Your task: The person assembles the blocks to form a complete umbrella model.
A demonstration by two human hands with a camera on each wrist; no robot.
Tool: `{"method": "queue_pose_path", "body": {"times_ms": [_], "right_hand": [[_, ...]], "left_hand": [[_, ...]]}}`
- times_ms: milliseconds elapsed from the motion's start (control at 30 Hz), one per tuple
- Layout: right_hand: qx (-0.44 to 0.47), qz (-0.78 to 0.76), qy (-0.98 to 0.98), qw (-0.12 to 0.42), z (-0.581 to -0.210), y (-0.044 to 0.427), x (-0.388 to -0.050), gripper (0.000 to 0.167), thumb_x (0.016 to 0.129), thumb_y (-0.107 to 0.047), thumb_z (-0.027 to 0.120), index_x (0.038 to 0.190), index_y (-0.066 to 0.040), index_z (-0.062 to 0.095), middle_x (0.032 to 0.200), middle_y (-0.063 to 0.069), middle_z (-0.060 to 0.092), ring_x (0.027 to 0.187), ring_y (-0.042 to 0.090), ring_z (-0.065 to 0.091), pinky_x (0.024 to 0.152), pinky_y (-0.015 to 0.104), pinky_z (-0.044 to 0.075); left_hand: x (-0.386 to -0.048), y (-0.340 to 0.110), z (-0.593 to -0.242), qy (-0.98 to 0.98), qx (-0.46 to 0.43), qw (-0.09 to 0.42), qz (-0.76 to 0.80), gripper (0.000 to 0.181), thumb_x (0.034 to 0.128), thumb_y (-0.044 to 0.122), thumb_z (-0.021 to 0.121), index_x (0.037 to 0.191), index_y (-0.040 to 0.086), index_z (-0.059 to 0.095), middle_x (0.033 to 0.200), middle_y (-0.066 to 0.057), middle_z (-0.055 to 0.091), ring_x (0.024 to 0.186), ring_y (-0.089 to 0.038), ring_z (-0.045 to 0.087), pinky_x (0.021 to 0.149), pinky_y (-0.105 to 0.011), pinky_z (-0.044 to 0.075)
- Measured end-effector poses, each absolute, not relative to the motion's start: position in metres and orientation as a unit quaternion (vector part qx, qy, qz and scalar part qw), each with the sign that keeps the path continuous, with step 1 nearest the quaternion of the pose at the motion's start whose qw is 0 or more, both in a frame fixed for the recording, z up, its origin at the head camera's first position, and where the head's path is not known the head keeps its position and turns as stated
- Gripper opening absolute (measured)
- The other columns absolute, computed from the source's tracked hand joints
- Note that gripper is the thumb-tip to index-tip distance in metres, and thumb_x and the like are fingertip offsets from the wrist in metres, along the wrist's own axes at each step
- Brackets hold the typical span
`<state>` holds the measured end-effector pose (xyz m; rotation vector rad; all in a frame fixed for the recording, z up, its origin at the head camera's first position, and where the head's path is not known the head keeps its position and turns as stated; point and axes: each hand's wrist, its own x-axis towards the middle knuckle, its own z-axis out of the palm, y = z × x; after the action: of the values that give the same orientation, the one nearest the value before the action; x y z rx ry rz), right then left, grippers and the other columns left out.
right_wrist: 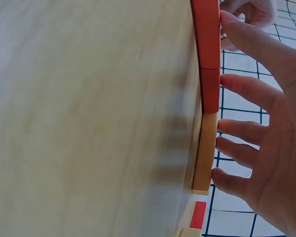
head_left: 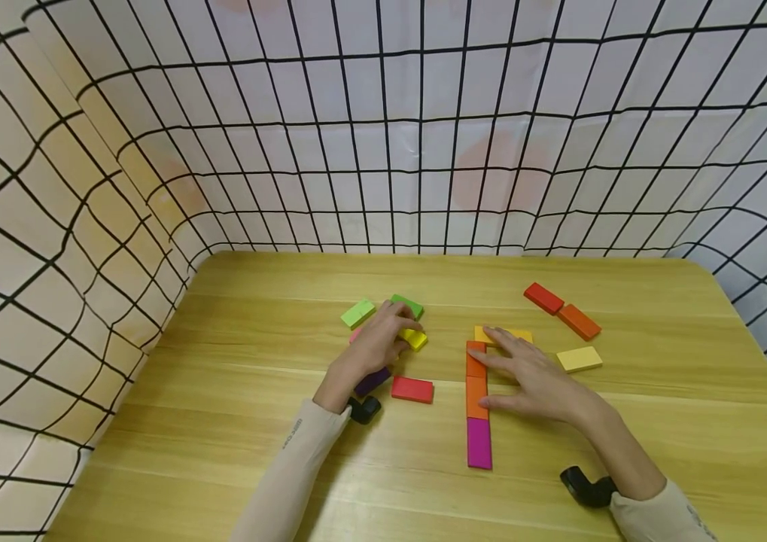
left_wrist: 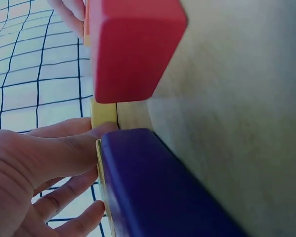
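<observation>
My left hand (head_left: 378,339) bends over a cluster of small wooden blocks, its thumb and forefinger pinching a yellow block (head_left: 415,339). Around it lie a light green block (head_left: 358,313), a green block (head_left: 408,306), a dark purple block (head_left: 372,382) and a partly covered pink block (head_left: 354,334). My right hand (head_left: 539,380) is spread, fingertips resting on a line of flat blocks. That line has two orange blocks (head_left: 476,397) and a magenta block (head_left: 479,443); an amber strip (head_left: 518,335) lies crosswise at its far end.
A red-pink block (head_left: 413,389) lies between the hands. Right of the line are a red block (head_left: 543,298), an orange-red block (head_left: 579,322) and a pale yellow block (head_left: 579,359). Black-grid netting (head_left: 397,150) walls the table's (head_left: 220,421) back and sides.
</observation>
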<state>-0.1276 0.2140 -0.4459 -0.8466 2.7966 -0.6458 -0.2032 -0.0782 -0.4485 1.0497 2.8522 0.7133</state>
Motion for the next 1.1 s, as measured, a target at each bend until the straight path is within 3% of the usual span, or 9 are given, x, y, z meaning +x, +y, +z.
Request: {"method": "queue_pose_path", "body": {"times_ms": [267,500,1100], "right_hand": [[-0.282,-0.224,0.929,0.085,-0.446,0.214,-0.126,0.072,0.092,-0.049,0.075,0.153,-0.017,0.053,0.169,0.024,0.026,0.153,0.051,0.025,0.121,0.071,0.023],[-0.277,-0.241,0.925,0.1,-0.445,0.214,-0.127,0.073,0.092,-0.048,0.075,0.153,-0.016,0.052,0.169,0.025,0.023,0.154,0.052,0.021,0.122,0.071,0.02],[-0.272,-0.251,0.922,0.113,-0.447,0.215,-0.129,0.073,0.093,-0.051,0.074,0.154,-0.016,0.052,0.17,0.025,0.021,0.155,0.053,0.018,0.122,0.072,0.017]], "left_hand": [[-0.208,-0.07,-0.449,0.913,0.345,0.006,0.219,0.026,0.0853,0.01,0.084,0.111,0.009,0.082,0.116,-0.009,0.069,0.109,-0.025,0.056,0.095,-0.036,0.052],[-0.209,-0.058,-0.449,0.911,0.356,-0.007,0.207,0.027,0.0891,0.02,0.082,0.115,0.012,0.081,0.111,-0.007,0.068,0.105,-0.022,0.058,0.091,-0.032,0.053],[-0.212,-0.027,-0.454,0.92,0.312,0.025,0.235,0.031,0.0905,0.021,0.08,0.12,0.014,0.079,0.111,-0.009,0.068,0.107,-0.023,0.059,0.093,-0.032,0.054]]}}
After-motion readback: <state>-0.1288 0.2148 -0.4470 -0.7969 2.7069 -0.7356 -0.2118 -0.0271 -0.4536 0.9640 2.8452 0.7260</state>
